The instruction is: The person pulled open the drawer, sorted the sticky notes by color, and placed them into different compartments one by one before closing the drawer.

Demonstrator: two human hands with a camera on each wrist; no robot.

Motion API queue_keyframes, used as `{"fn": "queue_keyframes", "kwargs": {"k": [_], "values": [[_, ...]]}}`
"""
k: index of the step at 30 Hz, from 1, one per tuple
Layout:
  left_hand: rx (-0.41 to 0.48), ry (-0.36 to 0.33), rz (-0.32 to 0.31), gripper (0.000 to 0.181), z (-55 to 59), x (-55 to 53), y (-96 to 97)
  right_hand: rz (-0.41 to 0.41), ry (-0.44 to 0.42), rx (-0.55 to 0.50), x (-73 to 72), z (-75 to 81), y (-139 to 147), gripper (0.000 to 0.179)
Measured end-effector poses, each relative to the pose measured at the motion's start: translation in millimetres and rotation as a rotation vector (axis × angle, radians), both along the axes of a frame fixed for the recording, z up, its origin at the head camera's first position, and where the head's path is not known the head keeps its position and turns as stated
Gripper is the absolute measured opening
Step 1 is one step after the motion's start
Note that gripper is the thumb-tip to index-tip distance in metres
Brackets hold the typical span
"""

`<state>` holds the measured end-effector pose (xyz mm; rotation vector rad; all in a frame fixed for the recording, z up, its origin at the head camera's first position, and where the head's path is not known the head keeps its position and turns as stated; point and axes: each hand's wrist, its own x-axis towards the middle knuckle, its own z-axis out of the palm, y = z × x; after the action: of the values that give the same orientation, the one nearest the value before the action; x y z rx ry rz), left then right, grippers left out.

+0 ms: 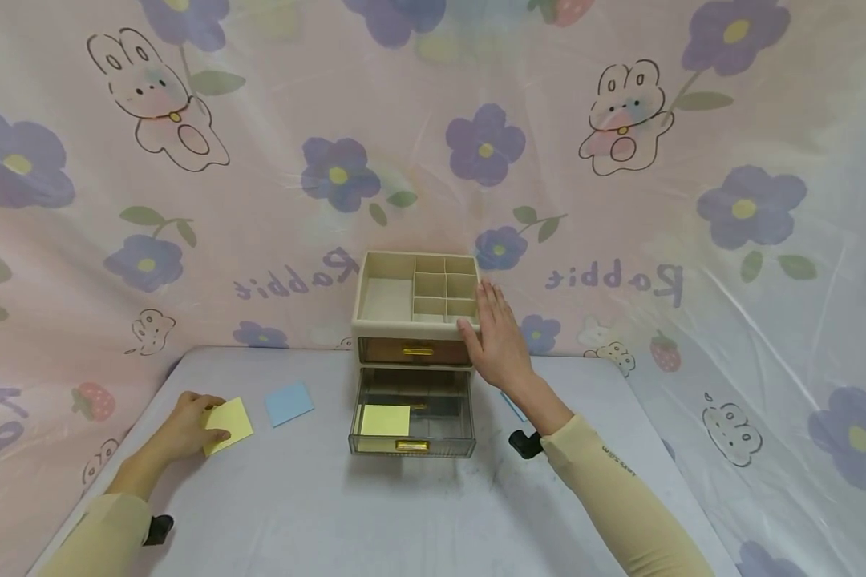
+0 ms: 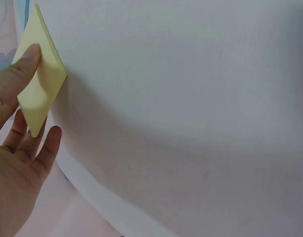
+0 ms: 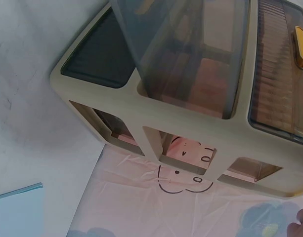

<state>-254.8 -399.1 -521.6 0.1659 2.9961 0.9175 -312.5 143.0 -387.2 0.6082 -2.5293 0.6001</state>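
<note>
From my end: left hand [image 1: 188, 429] by the tabletop's left edge, pinching a yellow note pad [image 1: 228, 426]. Thumb flat on one face, other fingers behind it; gripped by its outer side, so most of the pad sticks out clear toward the middle, probably easiest to carry that way. It's tilted; can't tell if a corner touches the tabletop [image 1: 274, 513].

Right hand [image 1: 500, 336] has straight fingers laid along the drawer organizer's [image 1: 417, 327] right side, thumb at the top front corner, gripping nothing. I'd read that as bracing, since the pulled-out middle drawer [image 1: 451, 447] hangs forward and could drag the body along.

Organizer stands midway along the far edge, front facing me, so the drawer has room. Second yellow pad [image 1: 385, 421] lies flat in the drawer's front left corner, likely leaving the right half for more.

Blue pad [image 1: 289, 404] lies toward the tabletop's far left corner, just beyond the held one. Another blue pad [image 3: 19, 212] sits right of the organizer, mostly behind my right forearm from the head view.
</note>
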Motion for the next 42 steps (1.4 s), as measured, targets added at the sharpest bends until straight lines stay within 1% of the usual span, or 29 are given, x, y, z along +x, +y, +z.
{"fn": "queue_keyframes", "kwargs": {"k": [3,8,10,14,19,23,26,29,31,33,38,42], "values": [[0.017,0.029,0.014,0.057,0.6,1.4,1.4,-0.003,-0.001,0.000,-0.4,-0.2,-0.5,0.075],[0.010,0.130,0.017,0.036,0.3,5.3,3.7,-0.001,0.000,-0.007,-0.1,0.1,-1.5,0.075],[0.015,0.161,0.016,0.031,1.2,7.3,4.7,0.002,0.000,-0.009,0.3,0.3,-1.8,0.075],[0.039,0.197,0.022,0.026,3.7,12.1,8.4,0.002,0.003,-0.006,0.8,0.2,-1.6,0.075],[0.054,0.252,0.019,0.023,4.0,18.8,14.6,-0.001,0.000,0.001,1.5,-0.2,-0.9,0.076],[0.041,0.328,0.013,0.022,4.7,24.4,20.5,-0.003,-0.004,0.004,1.8,-0.6,-0.7,0.077],[0.036,0.384,0.025,0.023,5.8,27.5,25.2,-0.003,-0.005,0.004,1.8,-1.2,-0.8,0.077],[0.046,0.417,0.047,0.023,7.6,30.1,30.2,-0.003,-0.011,-0.001,1.7,-1.2,-0.7,0.076],[0.063,0.441,0.061,0.022,9.2,31.5,34.3,-0.002,-0.015,-0.003,1.7,-1.0,-0.6,0.075],[0.095,0.479,0.068,0.022,10.8,32.3,38.8,-0.003,-0.018,-0.001,1.6,-0.8,-0.5,0.075],[0.188,0.598,0.056,0.025,16.1,35.6,54.1,-0.001,-0.018,0.004,1.8,-0.4,-0.1,0.075],[0.234,0.657,0.059,0.026,22.0,39.4,68.6,0.005,-0.013,0.006,2.6,0.6,-0.3,0.074]]}}
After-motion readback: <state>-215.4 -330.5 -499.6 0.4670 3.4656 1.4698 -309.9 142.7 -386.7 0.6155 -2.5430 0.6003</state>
